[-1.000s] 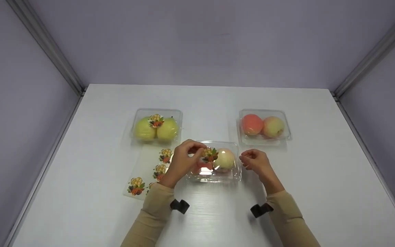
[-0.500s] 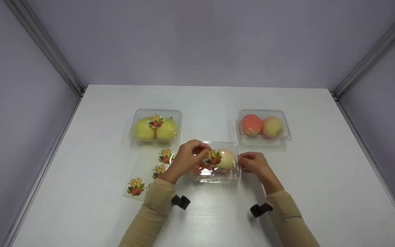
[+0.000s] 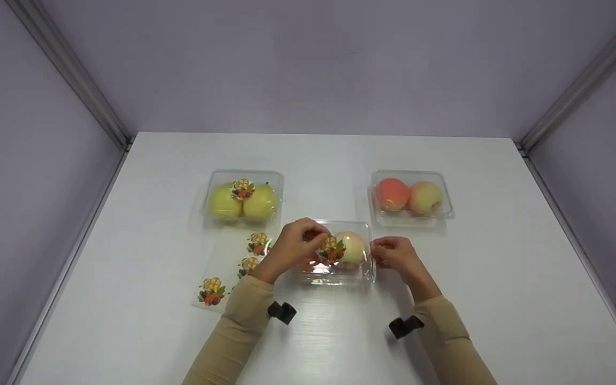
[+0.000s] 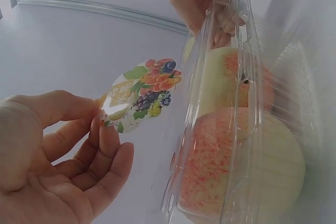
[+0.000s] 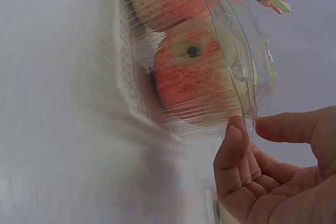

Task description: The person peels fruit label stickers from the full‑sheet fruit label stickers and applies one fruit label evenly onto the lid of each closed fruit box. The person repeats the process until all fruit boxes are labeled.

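Nearest the camera, two beige sleeves (image 3: 236,331) are seen coming up from the six o'clock edge of the white table (image 3: 500,278), each with a black clip at the wrist. At the table's centre a clear plastic box (image 3: 362,268) is set down with its lid shut, and two apples (image 3: 349,248) (pale yellow, flushed red) are enclosed in it side by side.

A fruit sticker (image 3: 331,249) is pinched at one edge between the thumb and fingertips of the left hand (image 3: 291,250), and it is held over the box lid; whether it already touches the lid cannot be told from the pictures. In the left wrist view the sticker (image 4: 140,94) is seen just beside the lid, free of it at the far end.

The three o'clock end of the box is met by the right hand (image 3: 397,255), whose fingers are loosely curled, with fingertips (image 5: 234,129) against the box rim.

At nine o'clock from the box, a sticker sheet (image 3: 225,262) is laid flat with several stickers on it.

Farther back, a box of yellow apples (image 3: 244,198) with a sticker on its lid is placed at eleven o'clock, and a box of red apples (image 3: 410,197) at one o'clock, well apart from each other.
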Demonstrator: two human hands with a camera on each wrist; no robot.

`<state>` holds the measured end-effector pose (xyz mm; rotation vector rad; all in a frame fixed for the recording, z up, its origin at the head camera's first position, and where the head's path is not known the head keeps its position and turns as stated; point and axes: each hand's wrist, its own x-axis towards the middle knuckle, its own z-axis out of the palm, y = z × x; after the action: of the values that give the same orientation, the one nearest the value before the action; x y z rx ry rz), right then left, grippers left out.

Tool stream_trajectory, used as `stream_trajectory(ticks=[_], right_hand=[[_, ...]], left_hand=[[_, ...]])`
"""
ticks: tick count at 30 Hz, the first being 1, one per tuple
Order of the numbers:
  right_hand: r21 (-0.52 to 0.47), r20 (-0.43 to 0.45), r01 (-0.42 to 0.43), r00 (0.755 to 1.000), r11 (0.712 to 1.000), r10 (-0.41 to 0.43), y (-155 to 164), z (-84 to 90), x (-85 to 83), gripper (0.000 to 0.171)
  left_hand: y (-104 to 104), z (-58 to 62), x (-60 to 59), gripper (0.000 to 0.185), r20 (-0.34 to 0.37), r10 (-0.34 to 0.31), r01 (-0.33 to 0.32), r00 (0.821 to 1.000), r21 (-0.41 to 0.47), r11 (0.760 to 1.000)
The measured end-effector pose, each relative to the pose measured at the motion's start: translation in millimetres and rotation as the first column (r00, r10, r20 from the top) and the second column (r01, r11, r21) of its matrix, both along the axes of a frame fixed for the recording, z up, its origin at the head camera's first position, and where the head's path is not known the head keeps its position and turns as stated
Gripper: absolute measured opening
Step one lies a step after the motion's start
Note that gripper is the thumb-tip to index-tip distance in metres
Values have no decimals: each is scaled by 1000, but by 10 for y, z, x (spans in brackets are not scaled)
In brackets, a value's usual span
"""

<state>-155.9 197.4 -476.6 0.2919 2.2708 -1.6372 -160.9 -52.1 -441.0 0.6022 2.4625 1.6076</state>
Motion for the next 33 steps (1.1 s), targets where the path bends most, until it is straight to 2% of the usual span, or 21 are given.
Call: stream_trajectory(ticks=[8,18,29,33], right_hand=[[-9,-4,11,1000,1000,-11,-11,-1,6,30],[-38,0,12,1000,999,-12,-5,3,13,32],[-33,12,14,1000,999,-14,-9,12,9,32],[-35,6,14,1000,999,-14,-7,2,7,31]], left_hand=[[13,-29,-17,16,-50,6,-8,999,-40,999],[46,-6,-7,14,-86,5,-9,996,-55,998],[105,-90,-43,11,-174,10,-20,985,-56,998],[110,-103,-43,12,-184,8,-21,983,-64,998]])
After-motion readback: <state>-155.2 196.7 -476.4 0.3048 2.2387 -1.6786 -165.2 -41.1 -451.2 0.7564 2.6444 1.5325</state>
